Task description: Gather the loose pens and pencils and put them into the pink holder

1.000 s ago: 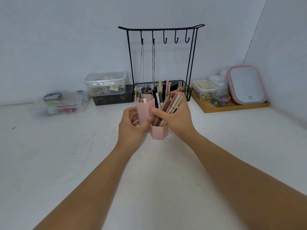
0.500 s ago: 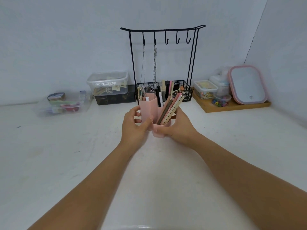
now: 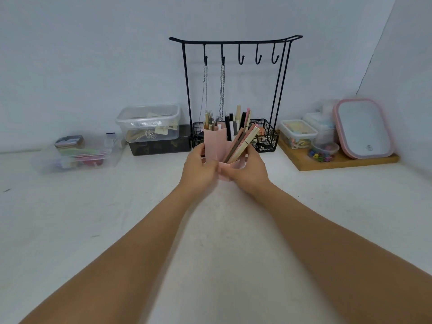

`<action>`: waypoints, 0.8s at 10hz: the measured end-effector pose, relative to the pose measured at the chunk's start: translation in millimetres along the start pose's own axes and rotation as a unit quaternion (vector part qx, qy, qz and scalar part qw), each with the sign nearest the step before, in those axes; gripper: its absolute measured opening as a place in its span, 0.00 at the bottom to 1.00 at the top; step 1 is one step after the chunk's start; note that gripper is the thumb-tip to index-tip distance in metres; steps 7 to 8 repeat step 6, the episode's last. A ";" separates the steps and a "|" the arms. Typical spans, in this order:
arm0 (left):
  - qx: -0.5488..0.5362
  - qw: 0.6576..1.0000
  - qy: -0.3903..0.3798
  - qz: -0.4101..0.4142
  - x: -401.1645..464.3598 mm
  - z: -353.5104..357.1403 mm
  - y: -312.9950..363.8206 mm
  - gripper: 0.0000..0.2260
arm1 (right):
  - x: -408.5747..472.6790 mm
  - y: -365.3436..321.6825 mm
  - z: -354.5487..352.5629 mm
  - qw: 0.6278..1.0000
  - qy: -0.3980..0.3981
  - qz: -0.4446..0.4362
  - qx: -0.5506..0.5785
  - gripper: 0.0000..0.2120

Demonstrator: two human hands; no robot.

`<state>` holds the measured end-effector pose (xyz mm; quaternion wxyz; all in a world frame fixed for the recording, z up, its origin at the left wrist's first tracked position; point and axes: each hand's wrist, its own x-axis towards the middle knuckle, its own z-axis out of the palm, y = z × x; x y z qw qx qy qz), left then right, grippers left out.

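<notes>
Both hands are cupping the pink holder at the table's far middle.
Left hand and right hand are gripping its base; the leaning pencils are tilting right, so jostling could spill them.

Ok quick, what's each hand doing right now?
Left hand: holds the left side of the pink holder.
Right hand: holds the holder's right side, below the leaning pencils.

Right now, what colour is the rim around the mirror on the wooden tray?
Pink, seen in the head view: the mirror leans at the right end of the wooden tray.
</notes>
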<state>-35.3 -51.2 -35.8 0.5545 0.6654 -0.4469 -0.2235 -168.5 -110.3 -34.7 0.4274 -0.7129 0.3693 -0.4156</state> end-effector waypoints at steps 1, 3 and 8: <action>-0.016 1.000 0.020 0.007 7.7 3.3 -9.1 0.23 | 10.1 2.4 2.2 1.000 -0.002 -0.011 -0.003 0.28; -0.062 0.998 0.028 0.002 7.3 -2.8 -18.6 0.22 | 11.5 3.6 3.0 1.000 -0.019 -0.004 -0.004 0.32; -0.109 0.972 0.176 0.112 18.7 -57.9 47.6 0.12 | 20.4 -93.9 -87.8 0.961 -0.122 0.038 -0.245 0.17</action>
